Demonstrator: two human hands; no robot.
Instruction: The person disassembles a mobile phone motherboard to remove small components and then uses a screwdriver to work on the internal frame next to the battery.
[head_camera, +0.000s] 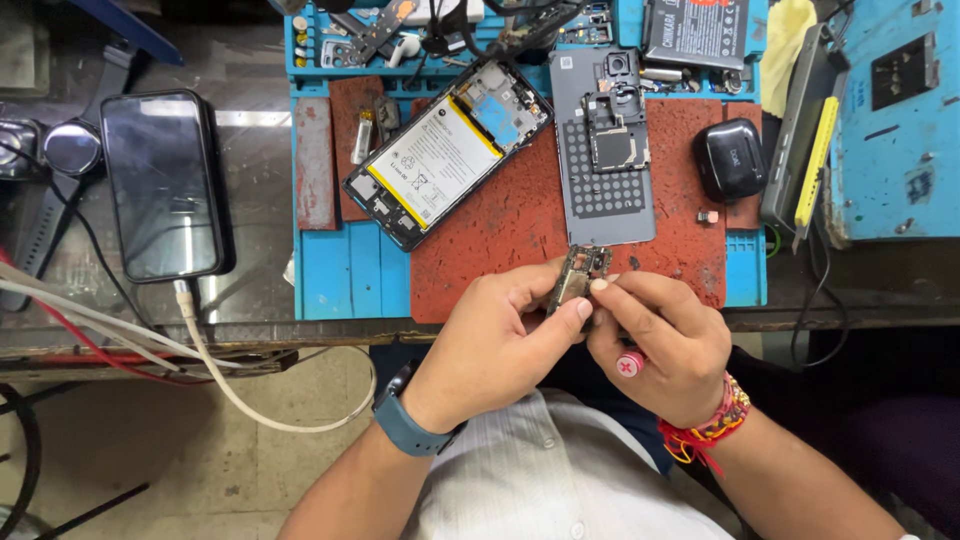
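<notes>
Holding a small circuit board (578, 276) at the counter's (250, 280) near edge.
Both hands, left hand (495, 350) and right hand (665, 345), pinch it; grip only its edges, gently.

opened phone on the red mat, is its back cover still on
No, the opened phone lies with its battery and inner parts exposed, and the grey back cover lies apart to its right on the red mat.

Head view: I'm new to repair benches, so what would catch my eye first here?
Both hands, left hand and right hand, pinch a small circuit board at the near edge of the red mat. Behind it lies an opened phone showing its white battery, with a grey back cover to its right.
</notes>
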